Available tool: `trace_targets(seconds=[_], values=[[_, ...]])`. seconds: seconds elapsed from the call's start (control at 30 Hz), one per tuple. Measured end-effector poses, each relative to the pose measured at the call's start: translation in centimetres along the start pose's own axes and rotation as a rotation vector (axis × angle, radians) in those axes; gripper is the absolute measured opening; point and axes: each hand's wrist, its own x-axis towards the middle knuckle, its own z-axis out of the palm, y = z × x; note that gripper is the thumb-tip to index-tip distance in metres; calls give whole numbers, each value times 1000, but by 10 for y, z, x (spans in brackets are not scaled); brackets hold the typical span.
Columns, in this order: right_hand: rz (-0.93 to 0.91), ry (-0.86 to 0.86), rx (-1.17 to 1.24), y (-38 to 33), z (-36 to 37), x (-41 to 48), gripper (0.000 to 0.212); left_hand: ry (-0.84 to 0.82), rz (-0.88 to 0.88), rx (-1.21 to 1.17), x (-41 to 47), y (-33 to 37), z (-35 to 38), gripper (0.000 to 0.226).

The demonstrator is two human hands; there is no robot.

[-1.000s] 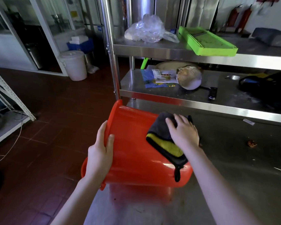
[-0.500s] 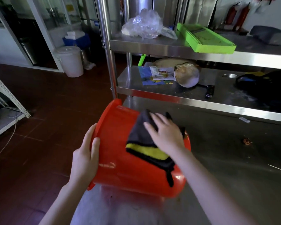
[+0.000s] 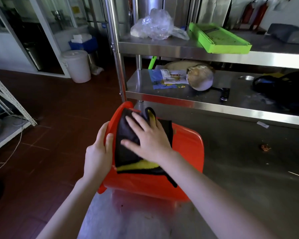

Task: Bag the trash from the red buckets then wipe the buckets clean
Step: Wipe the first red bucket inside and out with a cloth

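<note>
A red bucket (image 3: 185,163) lies on its side on the steel table (image 3: 248,178), its mouth turned to the left. My left hand (image 3: 97,156) grips the bucket's rim, thumb curled over the edge. My right hand (image 3: 148,137) lies flat with spread fingers on a black and yellow cloth (image 3: 128,152), pressing it against the bucket's outer wall close to the rim. The inside of the bucket is hidden.
A steel rack stands behind the table with a clear plastic bag (image 3: 155,25) and a green tray (image 3: 217,38) on top, a metal bowl (image 3: 199,79) and papers below. A scrap (image 3: 265,147) lies on the table. A white lidded bucket (image 3: 77,66) stands on the floor.
My right hand has slid the cloth leftward along the bucket's wall, from near its base up to the rim. The left hand kept its grip on the rim.
</note>
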Motion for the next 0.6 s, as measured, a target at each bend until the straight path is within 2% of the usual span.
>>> trace_targets(seconds=[0.1,0.23,0.33,0.5,0.53,0.6], values=[[-104,79,-94,6,14,-48,79,-16,-15,1,8,4,1,38],[-84,107,-124,39,23,-102,72,-94,-64,-62,20,13,2,42],[74,68,-96,72,10,-104,73,-107,-102,-102,19,18,4,45],[534,-55,58,88,-11,-47,71,-82,-142,-114,16,25,9,39],[555,-82,57,79,-10,-36,72,-89,-147,-113,17,27,9,38],[459,-79,34,55,-8,-25,74,-101,-141,-105,21,28,8,36]])
